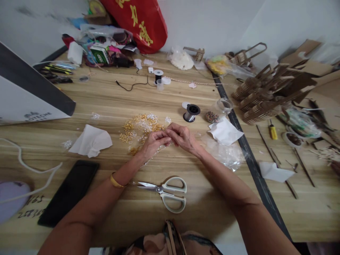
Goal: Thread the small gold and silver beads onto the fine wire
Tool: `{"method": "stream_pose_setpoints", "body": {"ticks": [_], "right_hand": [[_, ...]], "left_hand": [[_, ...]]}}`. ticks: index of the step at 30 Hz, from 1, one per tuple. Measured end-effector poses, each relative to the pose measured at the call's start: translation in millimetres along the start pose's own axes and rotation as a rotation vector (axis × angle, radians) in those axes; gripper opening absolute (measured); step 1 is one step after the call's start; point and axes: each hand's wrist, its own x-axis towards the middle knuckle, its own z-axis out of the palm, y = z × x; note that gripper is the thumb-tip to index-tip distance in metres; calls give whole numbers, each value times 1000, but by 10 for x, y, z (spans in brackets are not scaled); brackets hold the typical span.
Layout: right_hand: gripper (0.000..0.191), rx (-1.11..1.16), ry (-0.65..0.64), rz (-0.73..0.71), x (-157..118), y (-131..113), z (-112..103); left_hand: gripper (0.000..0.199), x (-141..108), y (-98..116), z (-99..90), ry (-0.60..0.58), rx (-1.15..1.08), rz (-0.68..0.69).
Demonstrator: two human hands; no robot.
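Note:
Over the middle of the table, my left hand point(155, 142) and my right hand point(182, 137) meet, fingertips pinched together. Whatever lies between the fingers is too small or too hidden to make out. A thin silvery strand point(157, 151) shows below my left hand; whether it is held I cannot tell. Just beyond and left of the hands spreads a pile of small gold and silver jewellery pieces point(143, 124). White-handled scissors point(162, 190) lie nearer to me, blades partly apart and pointing left. A spool of thin wire point(191, 112) stands beyond my right hand.
A black phone or tablet point(70, 191) and a crumpled white tissue point(91, 141) lie left. To the right are a glass jar on its side point(224, 105), a white paper point(225, 130) and clear plastic bags point(230, 156). Small woven baskets point(261, 94) stand beyond the dark strip.

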Motion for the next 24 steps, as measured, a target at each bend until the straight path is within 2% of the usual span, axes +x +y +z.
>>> {"method": "stream_pose_setpoints", "body": {"ticks": [8,18,24], "right_hand": [[27,56,-1,-5,-1,-7,4],[26,-60,15,-8,6,68,18],[30,37,-44,70,57,172,-26]], "left_hand": [[20,4,3,15,-8,-134,-8],[16,9,-33,-15,32,-37,-13],[19,3,-35,-55,20,22,-10]]}}
